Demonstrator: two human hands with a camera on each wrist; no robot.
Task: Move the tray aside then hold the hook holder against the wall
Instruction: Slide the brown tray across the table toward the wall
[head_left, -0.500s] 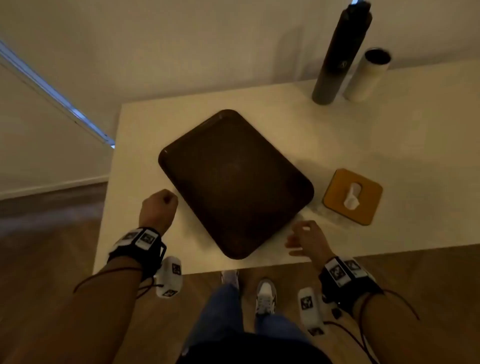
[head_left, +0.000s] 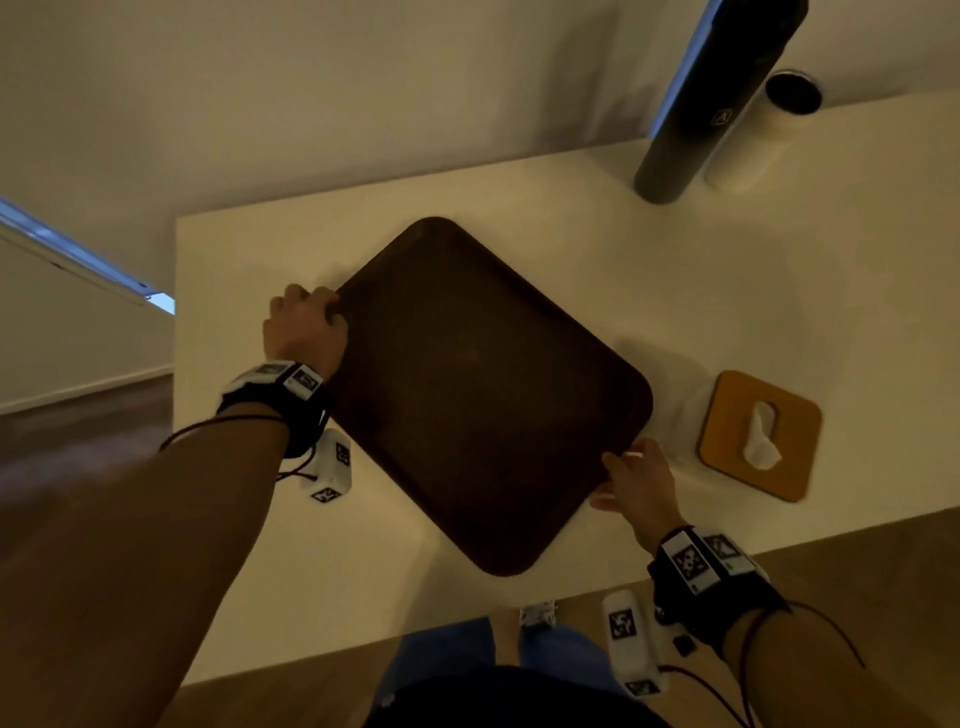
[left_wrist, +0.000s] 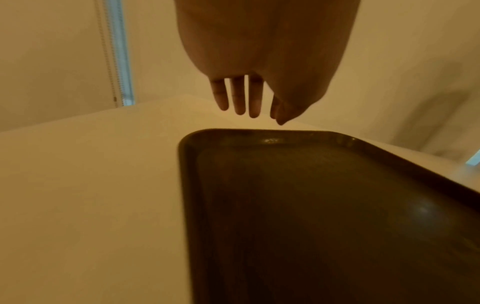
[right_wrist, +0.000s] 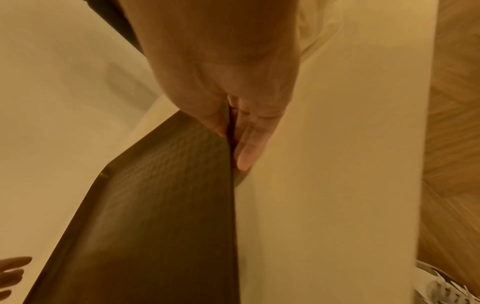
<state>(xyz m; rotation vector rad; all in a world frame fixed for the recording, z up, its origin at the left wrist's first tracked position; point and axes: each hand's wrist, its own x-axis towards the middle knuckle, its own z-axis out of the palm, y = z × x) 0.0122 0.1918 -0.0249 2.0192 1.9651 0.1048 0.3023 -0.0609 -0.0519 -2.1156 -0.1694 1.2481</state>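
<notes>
Both hands (head_left: 304, 327) newly at opposite tray (head_left: 483, 395) edges.

The tray (head_left: 483, 395), pinched at its rim by the right hand (head_left: 636, 483), looks like dark brown plastic, its floor finely pebbled with a dull sheen. Under the grip the table (head_left: 571, 208) is smooth, matt white. Just right of the grip, the hook holder (head_left: 761, 434) shows a matt mustard plate.
</notes>
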